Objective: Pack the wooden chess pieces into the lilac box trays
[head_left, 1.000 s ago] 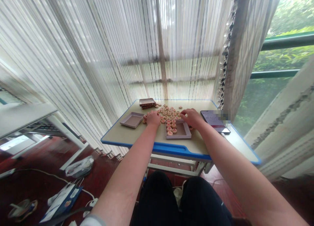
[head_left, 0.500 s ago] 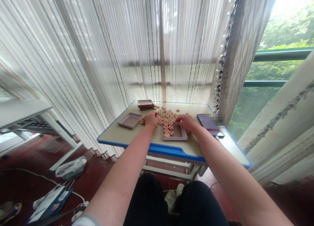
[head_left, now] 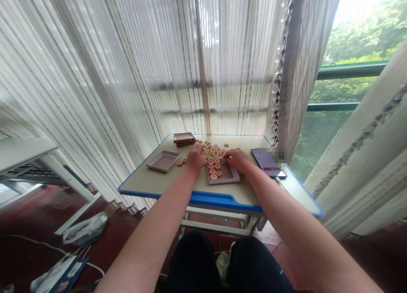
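Observation:
My left hand (head_left: 194, 156) rests knuckles-up among several round wooden game pieces (head_left: 213, 149) scattered on the blue-edged table (head_left: 203, 197); its fingers are curled and what they hold is hidden. My right hand (head_left: 235, 158) is at the far edge of a shallow purple tray (head_left: 226, 177), fingers curled over pieces. Several red-marked pieces lie in a column on the tray's left side.
A second, empty purple tray (head_left: 163, 161) sits at the left of the table, a brown box (head_left: 183, 138) at the far left corner, and a phone (head_left: 268, 163) on the right. Striped curtains hang close behind. A white desk (head_left: 25, 155) and floor clutter lie left.
The view has shifted slightly. Both hands stay among the pieces; my right hand has moved a little nearer the tray's far edge.

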A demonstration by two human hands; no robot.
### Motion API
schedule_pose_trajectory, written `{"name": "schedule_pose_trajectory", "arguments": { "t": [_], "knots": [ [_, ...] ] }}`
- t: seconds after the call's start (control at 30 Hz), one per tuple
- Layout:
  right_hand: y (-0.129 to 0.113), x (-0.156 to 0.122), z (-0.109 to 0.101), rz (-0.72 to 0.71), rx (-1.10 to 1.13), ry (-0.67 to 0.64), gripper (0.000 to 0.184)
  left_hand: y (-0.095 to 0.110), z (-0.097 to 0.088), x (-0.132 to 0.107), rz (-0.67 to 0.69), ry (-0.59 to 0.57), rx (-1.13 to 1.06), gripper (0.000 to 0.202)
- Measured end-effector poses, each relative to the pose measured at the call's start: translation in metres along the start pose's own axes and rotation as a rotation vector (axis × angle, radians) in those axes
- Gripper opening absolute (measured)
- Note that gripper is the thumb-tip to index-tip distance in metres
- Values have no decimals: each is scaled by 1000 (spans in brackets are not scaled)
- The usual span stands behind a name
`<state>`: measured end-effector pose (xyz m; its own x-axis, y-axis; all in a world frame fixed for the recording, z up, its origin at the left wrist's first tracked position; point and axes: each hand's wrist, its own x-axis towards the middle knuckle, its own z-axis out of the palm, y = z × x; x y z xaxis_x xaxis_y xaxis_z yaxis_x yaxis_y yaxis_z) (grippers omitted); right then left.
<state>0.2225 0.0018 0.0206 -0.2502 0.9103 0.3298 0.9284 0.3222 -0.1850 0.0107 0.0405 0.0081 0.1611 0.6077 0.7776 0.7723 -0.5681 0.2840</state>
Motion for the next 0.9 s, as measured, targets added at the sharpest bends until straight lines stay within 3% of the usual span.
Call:
{"name": "schedule_pose_trajectory", "arguments": {
  "t": [0.27, 0.53, 0.9],
  "knots": [
    [2, 3, 2, -9, 71, 4, 22, 17, -6, -2, 138, 87, -133, 17],
    [-11, -5, -9, -105, 250, 277, 28, 33, -6, -5, 128, 44, -442, 6],
    [-20, -7, -11, -129, 271, 190, 29, 40, -7, -5, -15, -63, -502, 6]
  ]
}}
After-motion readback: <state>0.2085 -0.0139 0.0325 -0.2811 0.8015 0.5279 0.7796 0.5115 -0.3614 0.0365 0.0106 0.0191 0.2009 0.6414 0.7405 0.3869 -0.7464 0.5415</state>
